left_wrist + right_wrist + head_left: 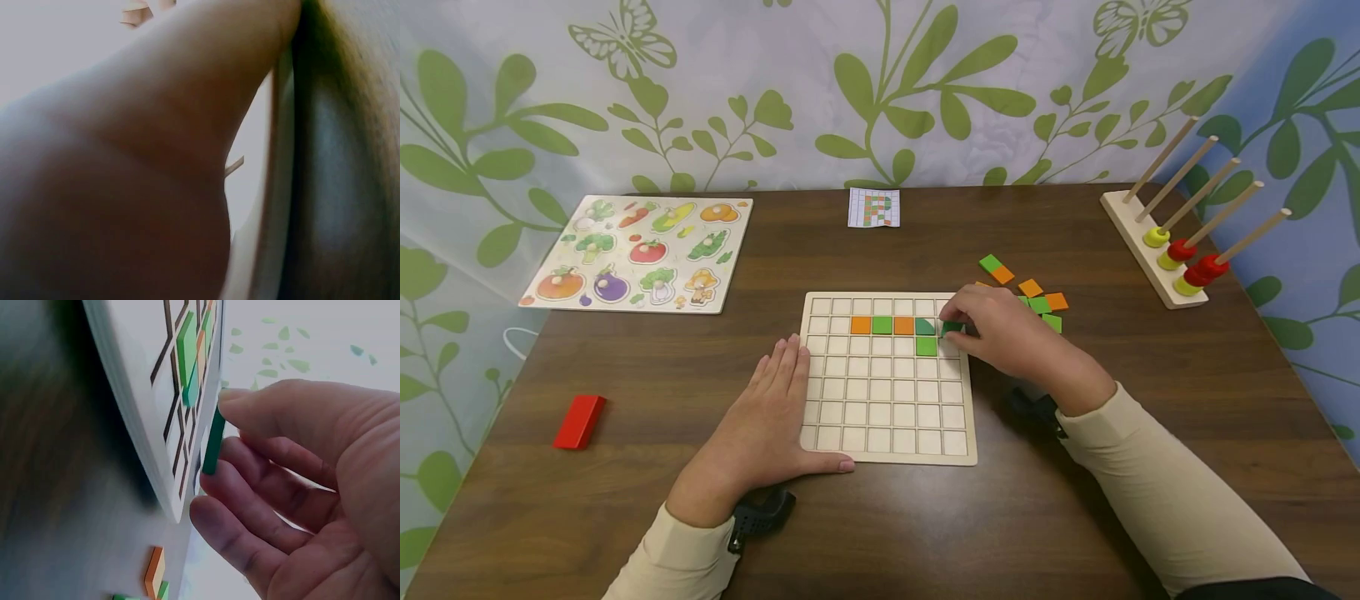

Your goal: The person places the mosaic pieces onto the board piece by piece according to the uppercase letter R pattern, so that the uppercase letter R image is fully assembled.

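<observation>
A pale wooden grid board (880,414) lies on the table. My left hand (767,429) rests along its left edge, fingers straight and thumb at the near edge. Thumb and fingers of my right hand (1011,333) pinch a dark green tile (214,440) over the board's upper right squares. One row holds an orange tile (861,325), a light green tile (882,325), a second orange tile (904,326) and a dark green rounded tile (924,327). Below the rounded one sits another light green tile (927,346). My left wrist view shows mostly blurred skin.
Several loose green and orange tiles (1032,287) lie right of the board, partly behind my right hand. A patterned card (874,207) lies at the back. A vegetable puzzle (640,254) is far left, a red block (580,422) nearer, and a bead stand (1157,250) at right.
</observation>
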`<state>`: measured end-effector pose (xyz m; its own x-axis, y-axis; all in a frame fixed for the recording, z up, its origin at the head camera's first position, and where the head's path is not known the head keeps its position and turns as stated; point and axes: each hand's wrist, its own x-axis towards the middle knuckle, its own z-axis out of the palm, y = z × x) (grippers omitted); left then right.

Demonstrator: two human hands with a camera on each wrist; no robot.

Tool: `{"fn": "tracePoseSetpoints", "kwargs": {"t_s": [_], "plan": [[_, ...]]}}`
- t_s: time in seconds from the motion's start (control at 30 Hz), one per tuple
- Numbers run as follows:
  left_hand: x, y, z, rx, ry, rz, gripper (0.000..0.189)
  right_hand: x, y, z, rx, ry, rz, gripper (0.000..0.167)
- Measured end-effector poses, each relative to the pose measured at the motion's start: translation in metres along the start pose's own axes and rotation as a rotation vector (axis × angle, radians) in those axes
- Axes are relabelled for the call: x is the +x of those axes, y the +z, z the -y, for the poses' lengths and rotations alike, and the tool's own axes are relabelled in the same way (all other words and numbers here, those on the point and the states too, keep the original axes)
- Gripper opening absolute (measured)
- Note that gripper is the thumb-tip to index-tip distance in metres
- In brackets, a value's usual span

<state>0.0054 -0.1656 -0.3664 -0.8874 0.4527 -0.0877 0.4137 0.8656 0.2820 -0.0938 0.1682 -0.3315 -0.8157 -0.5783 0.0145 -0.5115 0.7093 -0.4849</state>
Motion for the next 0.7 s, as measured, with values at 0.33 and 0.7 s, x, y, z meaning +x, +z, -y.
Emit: {"fn": "tracePoseSetpoints", "kwargs": {"t_s": [0.33, 0.7], "plan": [[0.0, 0.0, 0.0, -0.001, -0.001, 0.004, 0.149, -0.001, 0.007, 0.011, -0.008, -0.134, 0.033, 0.02], [0.0, -0.001, -0.001, -0.007, -0.002, 0.006, 0.149, -0.001, 0.014, 0.023, -0.008, -0.156, 0.092, 0.021]]}}
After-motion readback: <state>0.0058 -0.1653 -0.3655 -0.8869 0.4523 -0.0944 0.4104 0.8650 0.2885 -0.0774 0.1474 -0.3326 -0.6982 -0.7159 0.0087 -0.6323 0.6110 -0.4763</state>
